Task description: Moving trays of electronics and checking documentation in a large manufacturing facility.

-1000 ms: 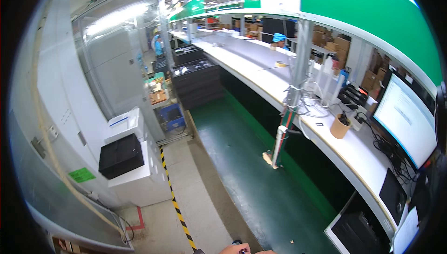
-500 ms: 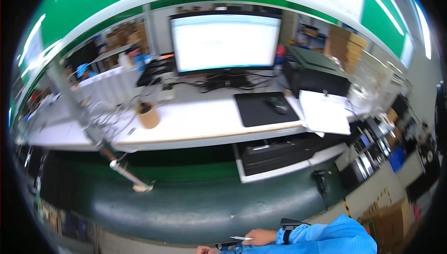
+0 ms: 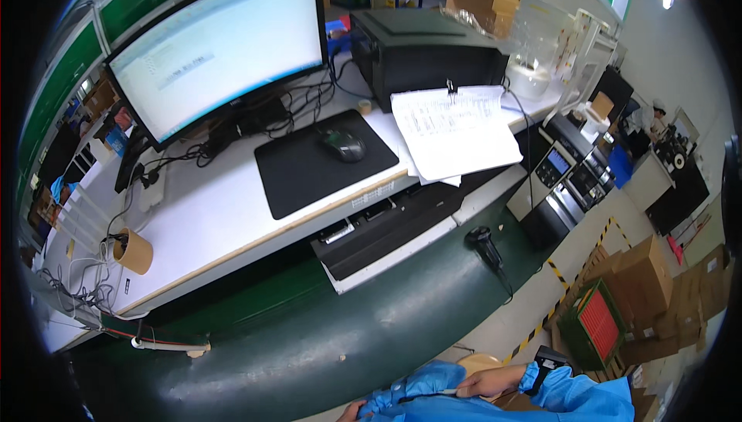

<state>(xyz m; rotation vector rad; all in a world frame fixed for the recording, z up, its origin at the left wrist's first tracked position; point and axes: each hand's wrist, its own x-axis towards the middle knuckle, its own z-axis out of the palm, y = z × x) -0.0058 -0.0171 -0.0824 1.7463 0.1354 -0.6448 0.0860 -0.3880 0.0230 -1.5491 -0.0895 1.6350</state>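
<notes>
My right hand (image 3: 488,382) is at the lower edge, below the green work surface. Its fingers are closed around a slim white pen (image 3: 447,392), of which only a short pale length shows. Part of my left hand (image 3: 352,411) appears at the bottom edge, left of the right one. Its fingers are mostly cut off, so its grip stays hidden. Blue sleeves (image 3: 576,396) cover both arms, and a black device (image 3: 547,362) is strapped at my right wrist. Nearest beyond the hands, a black handheld scanner (image 3: 487,247) lies on the green surface (image 3: 309,352).
On the white desk (image 3: 205,209) are a monitor (image 3: 224,47), a mouse (image 3: 342,145) on a black pad (image 3: 282,178), clipped papers (image 3: 456,132), a black printer (image 3: 425,55) and a cardboard cup (image 3: 134,252). A keyboard tray (image 3: 394,229) juts below. Cardboard boxes (image 3: 645,275) stand right.
The view has swung right and closer to the desk, so the monitor and papers sit further left. My right hand still holds the pen and appears further right in view.
</notes>
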